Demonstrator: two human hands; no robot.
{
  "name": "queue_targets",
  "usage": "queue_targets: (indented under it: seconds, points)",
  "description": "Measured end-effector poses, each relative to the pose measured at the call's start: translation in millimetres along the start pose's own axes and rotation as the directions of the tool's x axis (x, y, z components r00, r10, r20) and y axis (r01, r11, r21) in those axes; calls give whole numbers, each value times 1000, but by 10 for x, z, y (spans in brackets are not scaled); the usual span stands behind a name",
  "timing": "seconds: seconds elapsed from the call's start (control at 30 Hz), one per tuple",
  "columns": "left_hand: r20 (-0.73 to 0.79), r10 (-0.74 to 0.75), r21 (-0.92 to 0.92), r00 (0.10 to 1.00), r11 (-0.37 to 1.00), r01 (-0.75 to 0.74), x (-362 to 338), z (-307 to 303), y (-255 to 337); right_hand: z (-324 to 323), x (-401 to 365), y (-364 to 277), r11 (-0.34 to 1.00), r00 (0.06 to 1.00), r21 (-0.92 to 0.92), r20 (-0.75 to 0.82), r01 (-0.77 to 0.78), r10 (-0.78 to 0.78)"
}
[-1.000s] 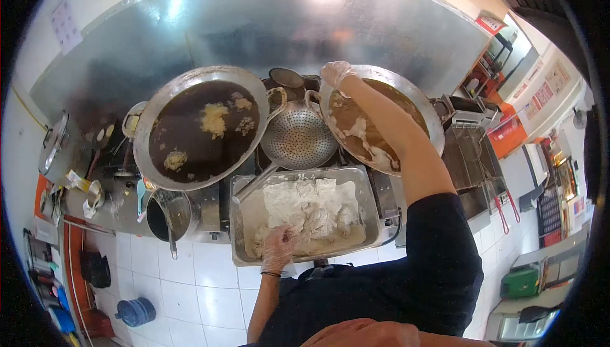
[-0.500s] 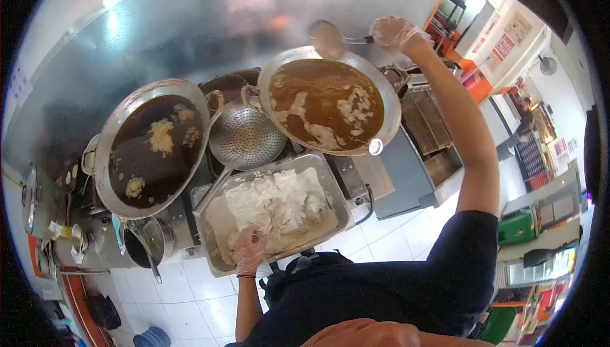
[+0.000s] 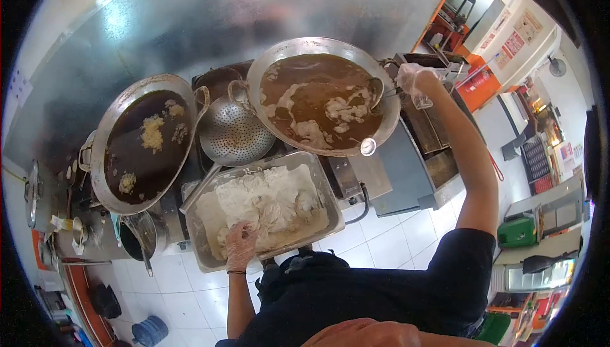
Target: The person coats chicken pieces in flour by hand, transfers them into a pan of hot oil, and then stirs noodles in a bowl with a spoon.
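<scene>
My right hand (image 3: 416,83), in a clear plastic glove, is closed around the handle of a ladle (image 3: 377,93). The ladle's bowl dips into the right side of the brown oil in the right wok (image 3: 257,80), near pale clumps of batter (image 3: 346,108). My left hand (image 3: 241,245), also gloved, rests over the near left part of a metal tray (image 3: 335,225) of white flour (image 3: 254,188). Its fingers are partly spread and touch the flour beside some coated lumps (image 3: 272,213). No held object shows in it.
A left wok (image 3: 98,156) holds dark oil with pale fried bits (image 3: 152,132). Between the woks lies a perforated strainer (image 3: 235,132), its handle reaching over the tray's corner. A small pot (image 3: 159,236) stands below the left wok. Wire racks (image 3: 427,124) sit at the right.
My right hand has lowered the ladle from above the right wok's far rim into the oil at its right side. My left hand has stayed at the flour, with little movement.
</scene>
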State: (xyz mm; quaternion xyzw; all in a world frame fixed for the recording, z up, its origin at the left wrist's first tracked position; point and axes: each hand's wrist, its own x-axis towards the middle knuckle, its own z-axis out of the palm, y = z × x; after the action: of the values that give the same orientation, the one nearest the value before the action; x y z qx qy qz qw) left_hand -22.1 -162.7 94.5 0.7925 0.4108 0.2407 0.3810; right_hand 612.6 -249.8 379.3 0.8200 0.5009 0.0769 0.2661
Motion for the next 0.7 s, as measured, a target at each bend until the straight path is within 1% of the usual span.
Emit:
queue_targets:
  seconds: [0.03,0.13,0.17,0.2,0.23,0.3,0.33,0.37,0.47,0.53,0.57,0.6,0.67,0.7]
  points:
    - [-6,-11,2,1000,1000,11,0,-7,31,403,207,98,989,992,-92,68,116,-110]
    - [-39,-31,9,999,999,31,-21,9,89,1138,675,1,978,974,-90,143,189,-175]
    - [-52,-34,10,998,999,35,-29,18,105,1625,942,32,968,968,-67,97,240,-233]
    - [-52,-51,23,997,998,52,-37,33,106,1862,1118,55,956,956,-48,49,291,-288]
    - [-52,-67,37,996,997,69,-51,50,90,1384,838,-206,774,858,-394,83,496,-508]
    - [-50,-90,45,995,995,93,-63,53,113,1059,745,-568,725,847,-461,131,512,-515]
    - [-48,-97,41,994,994,99,-63,47,156,1037,752,-620,700,843,-491,156,518,-514]
    - [-48,-102,36,994,994,104,-58,36,199,1375,1017,-640,808,870,-343,64,479,-489]
    - [-69,-83,67,994,994,88,-63,0,270,1415,1091,-889,911,914,-88,-28,402,-405]
    - [-15,-154,76,988,985,154,-52,-10,217,1249,1016,-1010,888,880,-94,-116,451,-460]
    - [12,-190,80,982,979,188,-55,-9,184,1168,971,-1090,892,877,-80,-160,445,-453]
    - [6,-184,80,983,980,183,-62,-9,182,1149,961,-1159,895,872,-66,-204,441,-444]
    - [-6,-170,79,985,982,170,-74,-12,173,1103,948,-1318,929,889,5,-291,371,-353]
    - [-11,-165,73,986,984,165,-85,-8,150,1228,998,-1341,923,838,-68,-400,378,-372]
